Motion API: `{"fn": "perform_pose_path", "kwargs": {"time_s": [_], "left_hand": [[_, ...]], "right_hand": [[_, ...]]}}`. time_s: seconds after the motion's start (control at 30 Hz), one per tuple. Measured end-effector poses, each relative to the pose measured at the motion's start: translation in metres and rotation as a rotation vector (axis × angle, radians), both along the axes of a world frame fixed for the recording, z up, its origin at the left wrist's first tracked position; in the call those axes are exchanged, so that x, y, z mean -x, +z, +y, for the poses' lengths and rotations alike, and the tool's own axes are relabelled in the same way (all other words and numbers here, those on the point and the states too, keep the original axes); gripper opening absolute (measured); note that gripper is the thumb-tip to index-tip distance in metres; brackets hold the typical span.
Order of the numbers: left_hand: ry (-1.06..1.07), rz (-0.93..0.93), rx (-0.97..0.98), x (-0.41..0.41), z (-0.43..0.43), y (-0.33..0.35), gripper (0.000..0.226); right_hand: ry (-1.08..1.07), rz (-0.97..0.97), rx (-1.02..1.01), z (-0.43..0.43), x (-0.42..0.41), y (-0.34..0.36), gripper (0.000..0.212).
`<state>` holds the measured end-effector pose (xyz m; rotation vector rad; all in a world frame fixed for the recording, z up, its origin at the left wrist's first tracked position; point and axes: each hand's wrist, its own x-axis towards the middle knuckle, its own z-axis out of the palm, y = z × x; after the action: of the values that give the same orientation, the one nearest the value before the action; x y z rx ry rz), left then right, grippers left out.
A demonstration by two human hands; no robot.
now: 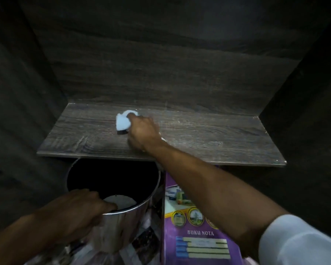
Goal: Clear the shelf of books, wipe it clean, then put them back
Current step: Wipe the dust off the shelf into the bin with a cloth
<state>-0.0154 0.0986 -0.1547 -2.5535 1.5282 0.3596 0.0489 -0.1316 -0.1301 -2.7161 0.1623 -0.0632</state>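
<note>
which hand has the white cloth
The right hand, holding the white cloth against the shelf; the left hand instead grips the rim of the steel bin below.

A single wide-angle view is taken from the head. The shelf [208,136] is faced closely, forward and downward.

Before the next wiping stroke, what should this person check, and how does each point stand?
1. Dark wood-grain shelf board free of books: ok.
2. White crumpled cloth gripped in the right hand, on the board: ok.
3. Whole board wiped: not ok, pale streaks show right of the hand.
4. Shiny round metal bin held at its rim by the left hand: ok.
5. Purple "BUKU NOTA" notebook below the shelf edge: ok.
6. Cloth's underside clean: cannot tell.
</note>
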Motion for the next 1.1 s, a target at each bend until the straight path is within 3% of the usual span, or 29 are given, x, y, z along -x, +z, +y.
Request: {"fn": "perform_pose_path", "kwargs": {"time_s": [0.13,0.2,0.3,0.5,0.57,0.73,0.93,1.1], "left_hand": [[-0.068,-0.068,0.021,0.007,-0.013,0.038,0.031],[-0.090,-0.012,-0.013,0.010,-0.014,0.039,0.027],[-0.037,0.071,-0.246,0.016,-0.023,0.035,0.027],[-0.094,0.027,-0.251,0.022,-0.042,0.023,0.027],[-0.119,0.036,-0.241,0.026,-0.048,0.022,0.026],[-0.126,0.067,-0.234,0.027,-0.055,0.020,0.024],[-0.143,0.064,-0.287,0.029,-0.059,0.024,0.031],[-0.179,0.019,-0.344,0.030,-0.064,0.026,0.031]], "right_hand": [[-0.035,-0.179,0.067,-0.036,0.005,0.020,0.046],[-0.113,-0.128,0.125,-0.076,0.015,0.024,0.047],[-0.248,-0.069,0.206,-0.146,0.041,0.017,0.047],[-0.689,0.155,0.331,-0.233,0.093,0.004,0.057],[-0.747,0.187,0.299,-0.239,0.104,0.000,0.052],[-0.641,0.064,0.288,-0.178,0.089,-0.025,0.048],[-0.323,0.028,0.187,-0.037,0.057,-0.027,0.043],[0.027,-0.051,-0.133,0.033,0.067,-0.023,0.054]]}}
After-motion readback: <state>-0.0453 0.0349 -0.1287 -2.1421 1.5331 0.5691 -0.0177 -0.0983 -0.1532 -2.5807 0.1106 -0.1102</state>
